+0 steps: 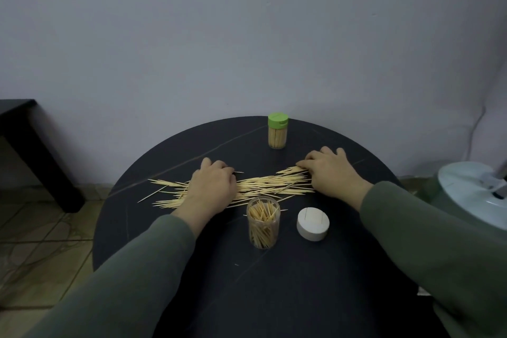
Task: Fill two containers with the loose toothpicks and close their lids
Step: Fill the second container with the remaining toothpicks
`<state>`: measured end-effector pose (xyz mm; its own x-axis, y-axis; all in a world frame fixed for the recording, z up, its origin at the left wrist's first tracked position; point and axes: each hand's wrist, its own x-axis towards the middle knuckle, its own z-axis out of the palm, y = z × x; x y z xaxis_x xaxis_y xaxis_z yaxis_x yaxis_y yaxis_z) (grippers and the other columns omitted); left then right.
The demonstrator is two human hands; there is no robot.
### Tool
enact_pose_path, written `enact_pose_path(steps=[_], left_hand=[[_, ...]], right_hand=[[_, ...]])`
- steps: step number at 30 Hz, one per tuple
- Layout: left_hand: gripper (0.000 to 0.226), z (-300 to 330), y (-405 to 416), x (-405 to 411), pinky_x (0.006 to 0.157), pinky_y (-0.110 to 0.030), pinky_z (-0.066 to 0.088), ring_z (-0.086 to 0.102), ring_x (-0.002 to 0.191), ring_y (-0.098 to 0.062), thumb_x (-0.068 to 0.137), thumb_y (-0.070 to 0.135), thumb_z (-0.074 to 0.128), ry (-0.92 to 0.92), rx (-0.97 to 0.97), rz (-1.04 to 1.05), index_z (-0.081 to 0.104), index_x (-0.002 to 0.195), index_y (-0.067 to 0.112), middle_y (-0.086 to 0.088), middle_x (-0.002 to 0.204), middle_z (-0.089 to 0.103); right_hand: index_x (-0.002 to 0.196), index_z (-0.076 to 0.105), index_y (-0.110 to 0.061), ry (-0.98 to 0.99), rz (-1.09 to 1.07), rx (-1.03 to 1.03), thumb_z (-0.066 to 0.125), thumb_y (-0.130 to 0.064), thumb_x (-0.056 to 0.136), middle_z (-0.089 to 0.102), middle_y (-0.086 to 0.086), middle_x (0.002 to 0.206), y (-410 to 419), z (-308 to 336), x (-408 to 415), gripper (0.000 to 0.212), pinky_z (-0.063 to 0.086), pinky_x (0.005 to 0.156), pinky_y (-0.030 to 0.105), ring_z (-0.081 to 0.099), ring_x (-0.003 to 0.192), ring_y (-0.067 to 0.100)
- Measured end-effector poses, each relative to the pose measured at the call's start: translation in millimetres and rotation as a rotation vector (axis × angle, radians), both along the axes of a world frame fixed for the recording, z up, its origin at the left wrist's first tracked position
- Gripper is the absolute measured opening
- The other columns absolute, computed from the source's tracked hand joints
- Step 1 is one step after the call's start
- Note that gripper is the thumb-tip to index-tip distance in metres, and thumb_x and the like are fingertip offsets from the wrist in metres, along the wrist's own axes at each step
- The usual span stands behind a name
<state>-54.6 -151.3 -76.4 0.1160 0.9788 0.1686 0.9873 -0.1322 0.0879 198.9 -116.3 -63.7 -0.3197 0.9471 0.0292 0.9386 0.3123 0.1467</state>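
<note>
Loose toothpicks (263,185) lie in a long scattered band across the middle of the round black table (274,282). My left hand (212,186) rests on the left part of the band, fingers curled down onto the picks. My right hand (332,173) lies at the band's right end, fingertips touching the picks. A clear container (263,223) stands open in front of the band, partly filled with toothpicks. Its white lid (312,223) lies beside it on the right. A second container with a green lid (278,130) stands closed and full at the far side.
A white round appliance (474,192) stands just past the table's right edge. A black piece of furniture (30,145) stands at the left on the tiled floor. A pale wall rises behind the table.
</note>
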Motion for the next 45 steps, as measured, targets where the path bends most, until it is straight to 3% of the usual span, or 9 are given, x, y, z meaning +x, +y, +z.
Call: enact_pose_path(steps=[4,10,17,28,33,45], left_hand=[[0.041,-1,-2,11,0.097,-0.034,0.041,0.040,0.118,-0.017,0.101,0.038,0.036,-0.029,-0.021,-0.078,0.050,0.137,0.024,0.003,0.133,0.050],[0.038,1,-5,22,0.092,-0.031,0.043,0.042,0.111,-0.014,0.100,0.041,0.040,-0.028,0.011,-0.160,0.053,0.134,0.028,0.007,0.128,0.053],[0.041,4,-7,27,0.096,-0.032,0.043,0.041,0.113,-0.015,0.101,0.041,0.040,-0.008,-0.030,-0.183,0.048,0.139,0.026,0.004,0.129,0.051],[0.033,9,-9,25,0.085,-0.028,0.043,0.043,0.102,-0.011,0.099,0.040,0.047,0.007,0.024,-0.181,0.061,0.127,0.031,0.006,0.120,0.057],[0.032,9,-10,25,0.086,-0.028,0.045,0.044,0.104,-0.012,0.098,0.040,0.048,0.000,0.038,-0.176,0.061,0.125,0.030,0.006,0.121,0.058],[0.030,9,-11,25,0.085,-0.029,0.047,0.045,0.104,-0.013,0.099,0.038,0.046,0.035,0.060,-0.171,0.062,0.124,0.029,0.006,0.121,0.058]], right_hand=[[0.142,0.043,-0.033,0.021,0.001,0.015,0.034,-0.042,0.102,0.048,-0.003,0.137,-5,2,3,0.042,0.026,0.106,0.047,0.039,0.125,0.019],[0.134,0.052,-0.035,0.098,0.051,-0.031,0.038,-0.057,0.096,0.053,-0.007,0.130,-13,4,-3,0.047,0.026,0.104,0.045,0.041,0.120,0.015],[0.135,0.051,-0.035,0.154,0.123,-0.048,0.048,-0.050,0.095,0.054,-0.011,0.132,-17,7,-15,0.043,0.026,0.101,0.042,0.042,0.119,0.014],[0.132,0.055,-0.037,0.094,0.155,-0.009,0.044,-0.040,0.100,0.054,-0.011,0.132,-16,7,-18,0.034,0.027,0.101,0.043,0.042,0.118,0.014],[0.139,0.047,-0.035,0.072,0.194,-0.020,0.044,-0.042,0.099,0.050,-0.012,0.137,-19,6,-22,0.040,0.025,0.105,0.045,0.041,0.122,0.015],[0.128,0.057,-0.032,-0.004,0.240,0.060,0.044,-0.032,0.101,0.056,-0.006,0.127,-23,6,-29,0.030,0.025,0.102,0.044,0.045,0.116,0.018]])
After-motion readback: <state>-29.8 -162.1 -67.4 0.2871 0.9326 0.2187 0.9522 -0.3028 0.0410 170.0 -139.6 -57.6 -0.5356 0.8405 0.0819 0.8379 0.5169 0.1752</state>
